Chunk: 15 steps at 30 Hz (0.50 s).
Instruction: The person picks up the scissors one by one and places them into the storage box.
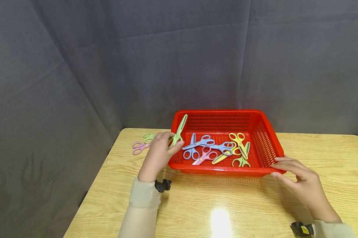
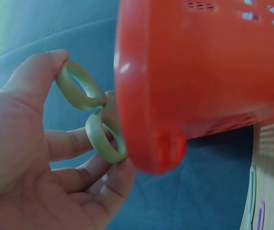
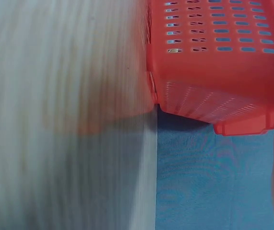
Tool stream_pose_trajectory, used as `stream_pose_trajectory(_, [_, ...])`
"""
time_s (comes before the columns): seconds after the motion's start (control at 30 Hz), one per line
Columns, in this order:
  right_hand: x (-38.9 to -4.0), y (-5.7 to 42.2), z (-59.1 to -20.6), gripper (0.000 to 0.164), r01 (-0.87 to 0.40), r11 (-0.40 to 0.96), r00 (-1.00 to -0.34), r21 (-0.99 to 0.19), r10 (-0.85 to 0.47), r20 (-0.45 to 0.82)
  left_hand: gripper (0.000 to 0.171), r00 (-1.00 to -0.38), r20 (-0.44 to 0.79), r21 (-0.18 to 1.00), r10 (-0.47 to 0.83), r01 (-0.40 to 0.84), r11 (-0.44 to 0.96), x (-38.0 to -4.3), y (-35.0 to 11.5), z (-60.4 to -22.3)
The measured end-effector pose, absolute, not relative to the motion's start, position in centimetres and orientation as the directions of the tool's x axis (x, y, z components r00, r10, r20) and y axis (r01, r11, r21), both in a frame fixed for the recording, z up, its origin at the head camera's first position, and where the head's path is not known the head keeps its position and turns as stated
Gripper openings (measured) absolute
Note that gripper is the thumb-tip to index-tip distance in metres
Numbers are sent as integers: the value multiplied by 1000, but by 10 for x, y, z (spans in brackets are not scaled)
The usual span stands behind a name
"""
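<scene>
My left hand [image 1: 159,150] pinches a pair of green scissors [image 1: 181,127] by the finger loops, at the left rim of a red plastic basket [image 1: 217,169]. Their blades point up and away. In the left wrist view the green loops [image 2: 94,134] sit between thumb and fingertips, beside the basket's red rim [image 2: 129,96]. At the basket's front right corner, my right hand [image 1: 304,180] grips the rim between thumb and fingers. Inside lie several scissors: blue ones [image 1: 207,141], a pink pair [image 1: 202,158], yellow ones [image 1: 239,140] and a green pair [image 1: 242,162].
Left of the basket, a pink pair of scissors [image 1: 138,148] and another green pair [image 1: 147,135] lie on the wooden table [image 1: 196,205], partly behind my left hand. A grey curtain [image 1: 179,66] hangs behind the table and along its left side.
</scene>
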State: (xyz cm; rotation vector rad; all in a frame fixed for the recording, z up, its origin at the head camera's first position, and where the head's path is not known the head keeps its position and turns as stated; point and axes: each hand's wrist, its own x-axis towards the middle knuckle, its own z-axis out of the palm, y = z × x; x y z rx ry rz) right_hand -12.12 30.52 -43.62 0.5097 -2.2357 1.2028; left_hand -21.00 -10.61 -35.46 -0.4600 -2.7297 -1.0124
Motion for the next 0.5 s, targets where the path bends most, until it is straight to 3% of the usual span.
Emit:
stream_pose_trajectory(0.13, [-121, 305, -437, 41, -551, 532, -784, -643, -66, 617, 44, -920, 303, 577, 247, 383, 721, -209, -102, -356])
stream_pose_trajectory(0.37, [-123, 304, -438, 42, -620, 515, -723, -592, -82, 686, 42, -914, 308, 580, 265, 401, 709, -209, -96, -358])
stream_pose_trajectory(0.5, [-123, 304, -438, 43, -624, 510, -720, -593, -80, 689, 43, -913, 287, 583, 292, 408, 703, -210, -91, -361])
